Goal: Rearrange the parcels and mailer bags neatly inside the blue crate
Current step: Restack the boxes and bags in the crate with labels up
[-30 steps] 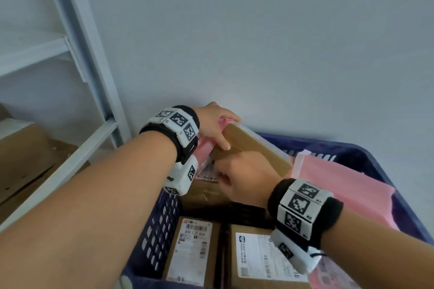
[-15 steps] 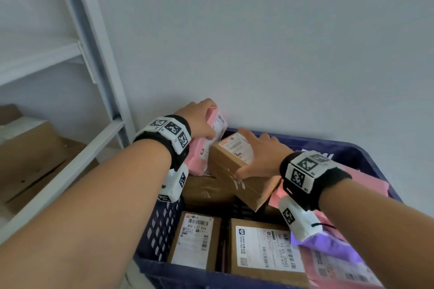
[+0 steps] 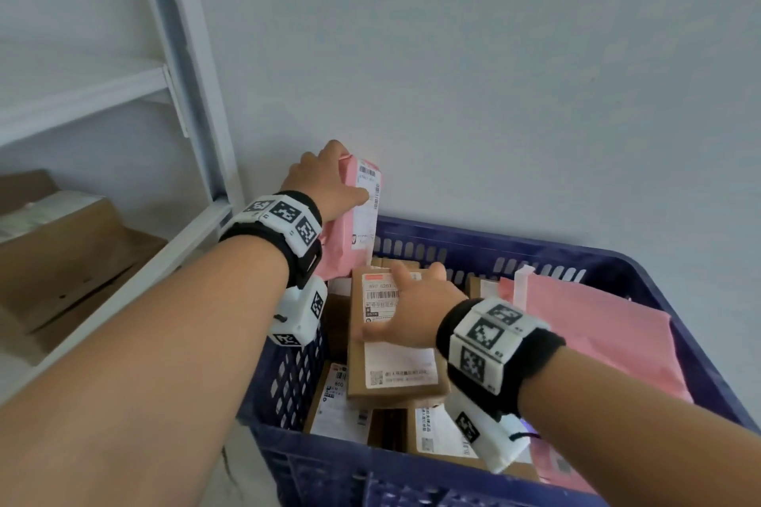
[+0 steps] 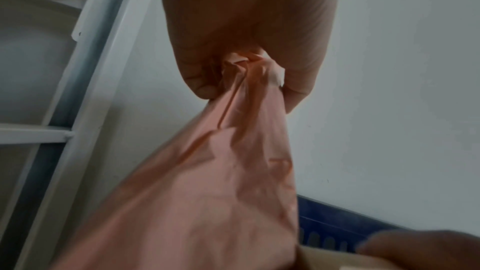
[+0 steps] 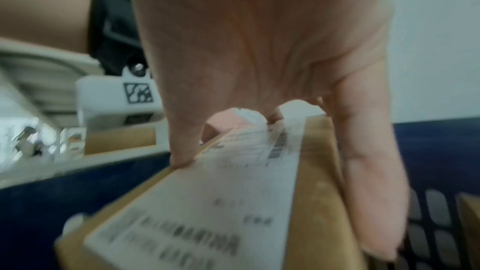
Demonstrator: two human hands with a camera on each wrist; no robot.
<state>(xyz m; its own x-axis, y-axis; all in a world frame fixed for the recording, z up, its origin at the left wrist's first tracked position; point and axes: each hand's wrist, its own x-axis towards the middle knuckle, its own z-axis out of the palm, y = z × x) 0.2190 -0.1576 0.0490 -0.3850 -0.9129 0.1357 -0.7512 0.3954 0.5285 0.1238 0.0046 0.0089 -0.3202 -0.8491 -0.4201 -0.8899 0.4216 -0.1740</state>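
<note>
The blue crate stands against the wall, packed with parcels. My left hand grips a small pink mailer bag by its bunched upper end and holds it upright above the crate's far left corner; the left wrist view shows the pink bag crumpled in that hand. My right hand lies over a brown labelled parcel resting on other boxes. In the right wrist view my thumb and fingers clasp this parcel across its width.
A large pink mailer leans along the crate's right side. More labelled boxes lie at the crate's near end. A white shelf frame with cardboard boxes stands to the left; a bare wall is close behind.
My left hand has raised the pink bag higher above the crate's corner. My right hand has brought the brown parcel from a tilt to lying flat, label up, nearer to me.
</note>
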